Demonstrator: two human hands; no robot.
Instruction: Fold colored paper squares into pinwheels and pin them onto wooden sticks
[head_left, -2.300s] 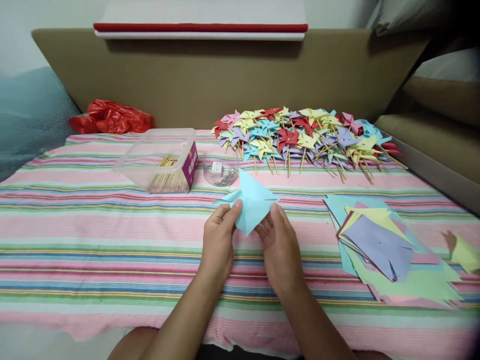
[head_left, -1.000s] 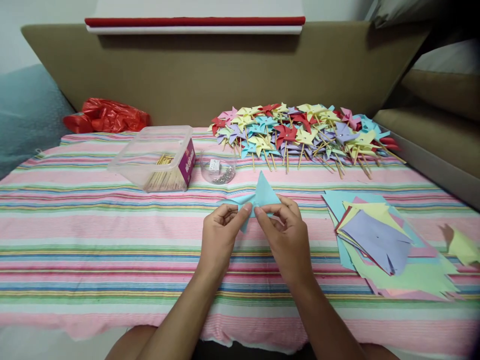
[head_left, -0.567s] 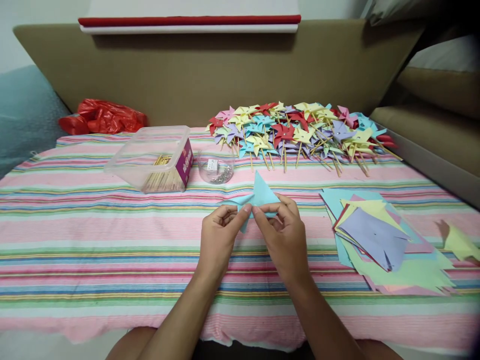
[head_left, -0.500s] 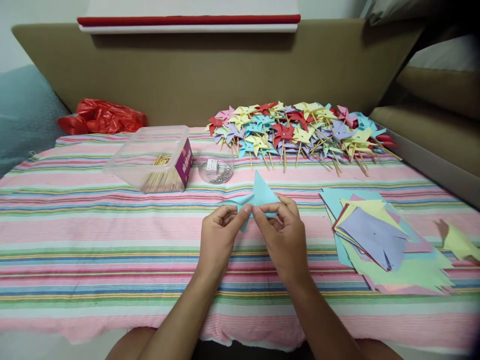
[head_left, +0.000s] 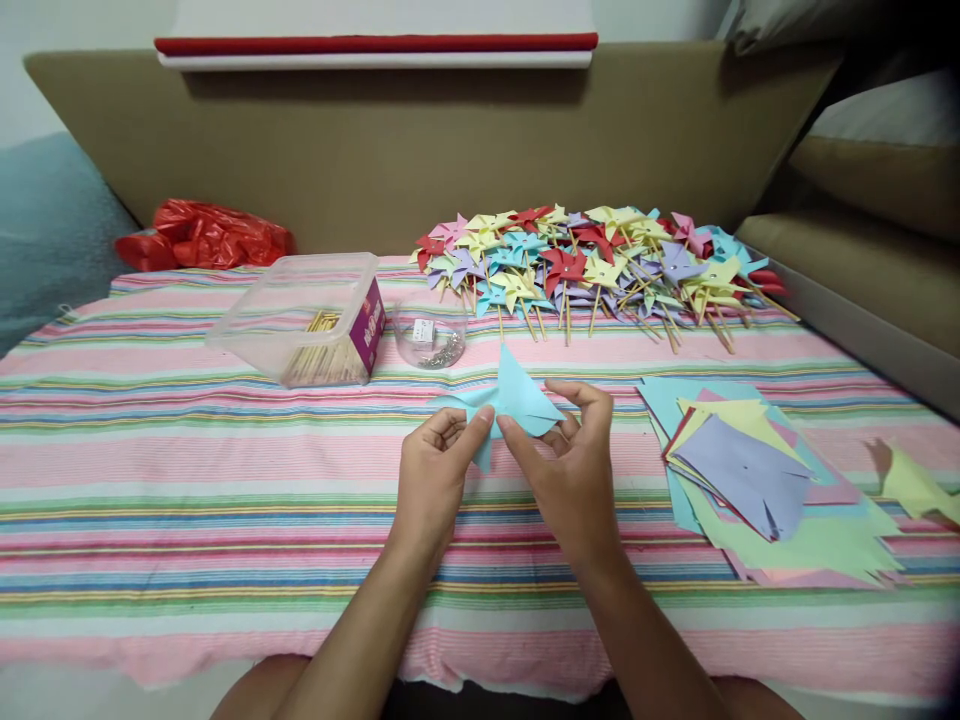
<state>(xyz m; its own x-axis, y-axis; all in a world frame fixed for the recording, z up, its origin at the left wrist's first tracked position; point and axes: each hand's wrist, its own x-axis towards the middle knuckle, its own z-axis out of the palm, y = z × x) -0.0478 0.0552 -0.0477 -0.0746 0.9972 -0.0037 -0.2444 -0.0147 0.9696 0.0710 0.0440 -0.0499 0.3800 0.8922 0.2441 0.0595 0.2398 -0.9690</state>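
Lifted clear since half a second ago, the index finger of the right hand (head_left: 559, 430) stands apart from its thumb, which touches a sheet of light-blue paper (head_left: 521, 400) held above a striped cloth (head_left: 225, 550). The left hand (head_left: 435, 465) clamps the sheet near its middle under the thumb. By appearance the shaping is partway: the left side curls inward, while the top and right points spread outward and no pin or stick shows in it. Beyond lie finished pinwheels (head_left: 562, 268) in a heap; a loose paper stack (head_left: 739, 465) at right suggests plenty remains.
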